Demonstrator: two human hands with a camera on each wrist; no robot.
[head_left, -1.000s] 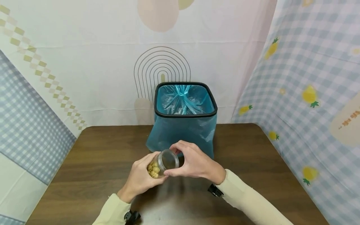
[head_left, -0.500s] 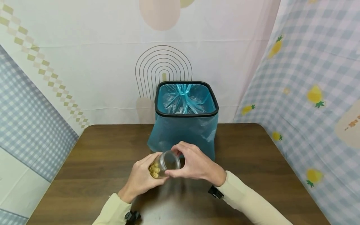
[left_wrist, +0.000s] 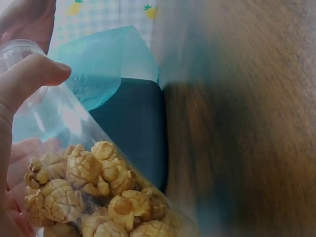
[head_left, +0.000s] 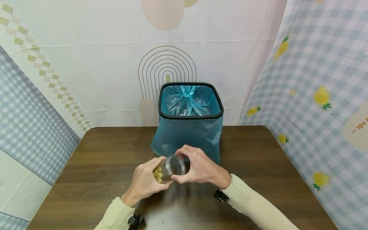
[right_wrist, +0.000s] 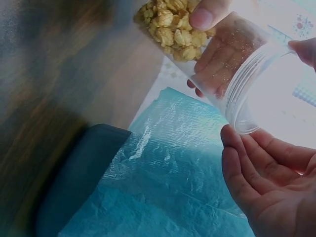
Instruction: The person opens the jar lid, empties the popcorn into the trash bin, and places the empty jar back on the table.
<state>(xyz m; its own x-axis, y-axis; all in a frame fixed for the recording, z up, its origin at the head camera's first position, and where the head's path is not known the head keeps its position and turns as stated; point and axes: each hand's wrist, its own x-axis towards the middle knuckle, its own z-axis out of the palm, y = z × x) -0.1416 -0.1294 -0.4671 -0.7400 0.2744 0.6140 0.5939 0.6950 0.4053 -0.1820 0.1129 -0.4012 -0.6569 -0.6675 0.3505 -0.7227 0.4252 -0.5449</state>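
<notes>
A clear jar, tilted with its ridged round end toward the right, is held between both hands in front of the bin. Caramel popcorn lies heaped at its lower end. My left hand wraps round the jar's body, thumb on the near wall in the left wrist view. My right hand pinches the clear ridged end, with the thumb on one edge and the bunched fingertips on the opposite edge, as the right wrist view shows.
Behind the hands stands a dark bin with a black rim. A blue bag lines it, hangs over its outside and is knotted inside. The brown wooden table ends at a patterned cloth backdrop.
The jar's round end has shifted slightly right and down, its popcorn has moved a little, and my right thumb has slid slightly. Both hands keep their hold; the view has shifted slightly.
</notes>
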